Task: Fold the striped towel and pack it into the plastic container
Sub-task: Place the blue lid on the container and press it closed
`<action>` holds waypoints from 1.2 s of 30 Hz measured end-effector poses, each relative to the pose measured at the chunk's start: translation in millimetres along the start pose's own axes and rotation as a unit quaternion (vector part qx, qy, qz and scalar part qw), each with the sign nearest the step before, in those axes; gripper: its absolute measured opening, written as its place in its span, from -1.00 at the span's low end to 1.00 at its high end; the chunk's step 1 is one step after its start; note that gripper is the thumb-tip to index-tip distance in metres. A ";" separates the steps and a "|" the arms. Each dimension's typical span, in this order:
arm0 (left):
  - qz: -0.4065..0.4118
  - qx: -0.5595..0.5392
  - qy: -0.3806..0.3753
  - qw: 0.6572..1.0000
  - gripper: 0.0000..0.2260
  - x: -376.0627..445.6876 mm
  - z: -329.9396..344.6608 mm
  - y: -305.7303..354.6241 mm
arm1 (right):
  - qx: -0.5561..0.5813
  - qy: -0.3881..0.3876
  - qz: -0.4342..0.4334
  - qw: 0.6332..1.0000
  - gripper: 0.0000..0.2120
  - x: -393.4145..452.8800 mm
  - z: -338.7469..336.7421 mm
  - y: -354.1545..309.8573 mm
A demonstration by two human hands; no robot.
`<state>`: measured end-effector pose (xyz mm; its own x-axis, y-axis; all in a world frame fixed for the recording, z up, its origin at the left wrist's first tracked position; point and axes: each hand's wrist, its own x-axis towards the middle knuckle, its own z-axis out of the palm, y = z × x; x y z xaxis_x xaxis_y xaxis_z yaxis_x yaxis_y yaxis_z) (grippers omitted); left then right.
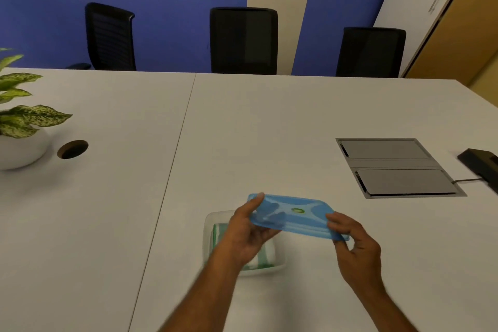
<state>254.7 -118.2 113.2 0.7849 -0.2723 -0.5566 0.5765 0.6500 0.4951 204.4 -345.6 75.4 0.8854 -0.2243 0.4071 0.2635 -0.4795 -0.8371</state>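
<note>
While the folded green-and-white striped towel (259, 256) already lies inside the clear rectangular plastic container (208, 226) on the white table (242, 129), the closing step seems to be in hand. The left hand (246, 234) and the right hand (353, 244) each pinch one end of the translucent blue plastic lid (292, 214), held just above and to the right of the container. Next, I judge, the lid must shift left, square with the rim, and be pressed down. I count one towel, one container, one lid, three black chairs (244, 40) and one potted plant (18, 127).
</note>
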 end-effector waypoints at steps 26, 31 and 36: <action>0.303 0.444 0.247 0.806 -0.69 -18.8 -107.7 -18.3 | 0.099 -0.116 0.373 0.915 -0.54 -25.2 106.0 0.0; 0.255 0.432 0.248 0.829 -0.68 -4.8 -120.2 -23.7 | 0.049 -0.147 0.382 0.911 -0.43 -26.9 115.0 14.1; 0.236 0.444 0.247 0.828 -0.69 2.0 -127.2 -28.0 | -0.008 -0.173 0.388 0.905 -0.39 -28.2 117.9 35.4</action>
<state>211.2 -46.8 13.4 0.9080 0.3306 -0.2574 0.3439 -0.2371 0.9086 233.9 -256.2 -8.8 0.8695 -0.2197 -0.4425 -0.4920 -0.3040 -0.8158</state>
